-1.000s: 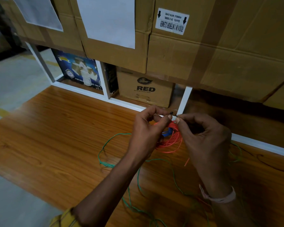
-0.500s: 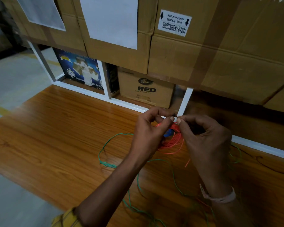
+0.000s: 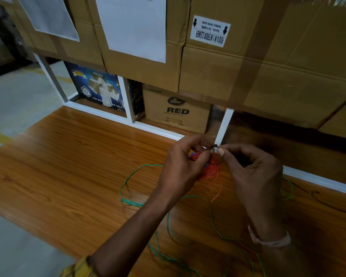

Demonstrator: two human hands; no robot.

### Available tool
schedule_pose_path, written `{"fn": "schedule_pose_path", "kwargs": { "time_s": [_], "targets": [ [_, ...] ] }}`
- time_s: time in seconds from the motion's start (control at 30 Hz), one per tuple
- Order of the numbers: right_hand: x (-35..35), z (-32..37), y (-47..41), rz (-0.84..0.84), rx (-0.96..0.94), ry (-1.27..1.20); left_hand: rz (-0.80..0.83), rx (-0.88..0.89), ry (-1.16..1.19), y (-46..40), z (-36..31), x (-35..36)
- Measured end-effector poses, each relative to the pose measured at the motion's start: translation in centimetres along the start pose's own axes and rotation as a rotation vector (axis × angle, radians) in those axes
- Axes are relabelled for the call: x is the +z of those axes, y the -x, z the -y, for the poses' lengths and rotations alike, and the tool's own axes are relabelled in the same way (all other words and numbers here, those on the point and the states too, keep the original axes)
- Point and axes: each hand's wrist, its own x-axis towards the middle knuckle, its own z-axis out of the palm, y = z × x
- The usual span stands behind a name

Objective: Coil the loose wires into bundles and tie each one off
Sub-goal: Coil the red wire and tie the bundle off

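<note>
Down at the near edge, a yellow sleeve cuff (image 3: 79, 266) peeks in, and the left forearm reaches up and across the wooden table (image 3: 58, 166). On the other side the right forearm comes in, a pale band (image 3: 270, 239) round its wrist. Loose green wire (image 3: 126, 200) sprawls over the table beneath both arms, looping out wide to the left and trailing toward the near edge. Some more green wire lies off to the right, dim in the shadow.

Now the hands. The left hand (image 3: 180, 166) is curled, back toward the camera, thumb and forefinger pinched at the top. The right hand (image 3: 254, 172) mirrors it, fingers curled, thumb and forefinger pinched tight. The fingertips of both meet on a small dark tie (image 3: 215, 145), held just above the orange wire bundle (image 3: 209, 171). That bundle sits between the two hands, partly hidden by the left one, with a loose orange end trailing down toward the camera. A bit of blue shows by the bundle; what it is, hard to tell.

Beyond the hands runs a white frame (image 3: 224, 124), and behind it stacked cardboard boxes (image 3: 268, 76), one low box marked RED (image 3: 178, 110).
</note>
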Motion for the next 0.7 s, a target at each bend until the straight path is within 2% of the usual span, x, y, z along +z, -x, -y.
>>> {"fn": "schedule_pose_path", "kwargs": {
  "time_s": [0.33,0.5,0.7],
  "targets": [
    [-0.6,-0.6,0.2,0.078,0.182,-0.184,0.0,-0.017,-0.015,-0.2,0.0,0.0],
    [-0.8,-0.7,-0.2,0.093,0.237,-0.298,0.087,-0.012,-0.004,0.0,-0.1,-0.1],
    [-1.5,-0.8,-0.3,0.113,0.223,-0.187,0.14,-0.014,-0.015,0.0,0.1,-0.5]
  ]
}}
